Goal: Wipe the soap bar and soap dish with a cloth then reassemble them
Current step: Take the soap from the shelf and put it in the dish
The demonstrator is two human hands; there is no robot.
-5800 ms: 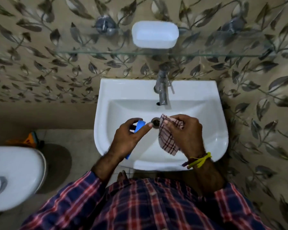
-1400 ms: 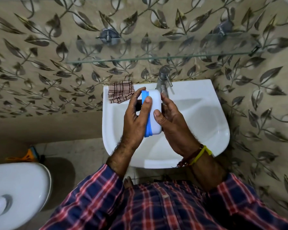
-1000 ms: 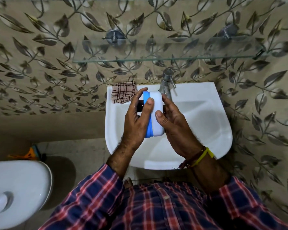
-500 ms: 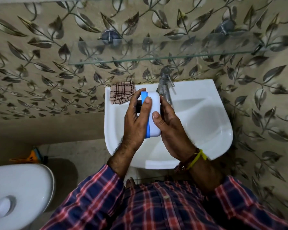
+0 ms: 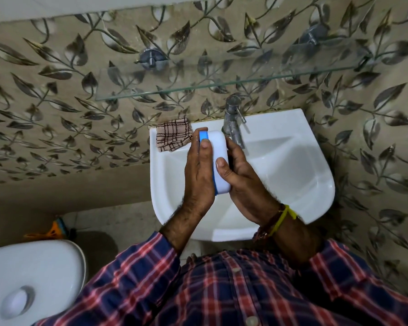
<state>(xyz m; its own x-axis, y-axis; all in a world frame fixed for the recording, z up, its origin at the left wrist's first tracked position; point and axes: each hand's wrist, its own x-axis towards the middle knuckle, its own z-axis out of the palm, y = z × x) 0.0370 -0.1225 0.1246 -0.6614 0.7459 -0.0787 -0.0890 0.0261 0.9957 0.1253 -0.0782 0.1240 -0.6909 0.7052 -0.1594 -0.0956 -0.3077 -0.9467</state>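
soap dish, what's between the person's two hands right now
In the head view, the white and blue soap dish is pressed between the left hand and right hand, over the sink.

1. There was a single view, from a wide-angle camera worn on the person's head.
2. It looked forward and steeply down, over the checked shirt (image 5: 233, 290) at the bottom edge.
3. It sat close above the sink (image 5: 292, 165), which filled the middle of the frame.
4. The leaf-patterned wall (image 5: 57, 102) and glass shelf (image 5: 222, 83) ran across the top, curved by the lens.
5. The toilet (image 5: 33, 278) lay at lower left.
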